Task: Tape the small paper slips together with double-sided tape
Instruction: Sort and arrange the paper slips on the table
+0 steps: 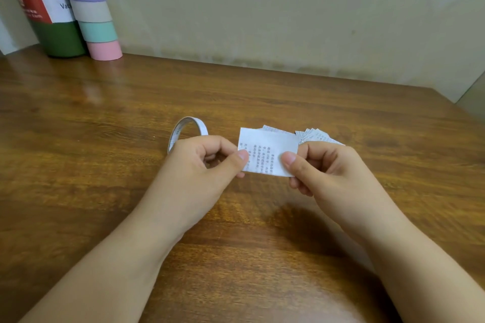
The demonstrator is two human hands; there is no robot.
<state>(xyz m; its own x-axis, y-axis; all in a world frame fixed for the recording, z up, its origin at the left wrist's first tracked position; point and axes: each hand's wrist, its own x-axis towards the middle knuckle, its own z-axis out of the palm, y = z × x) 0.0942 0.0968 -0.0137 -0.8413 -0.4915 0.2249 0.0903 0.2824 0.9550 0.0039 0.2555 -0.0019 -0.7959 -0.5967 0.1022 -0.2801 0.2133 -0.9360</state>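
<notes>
A small white paper slip (267,149) with printed text is held above the wooden table (105,113). My left hand (204,162) pinches its left edge with the thumb on top, and my right hand (328,165) pinches its lower right corner. Behind the slip, several more slips (315,135) lie fanned on the table, partly hidden by my right hand. A thin white roll of double-sided tape (187,128) stands on edge just behind my left hand, its lower part hidden by the hand.
A dark green cylinder (49,16) with a red and white label stands at the back left. Beside it leans a tube (91,8) banded in purple, grey, teal and pink. A pale wall (288,8) closes off the table's far edge.
</notes>
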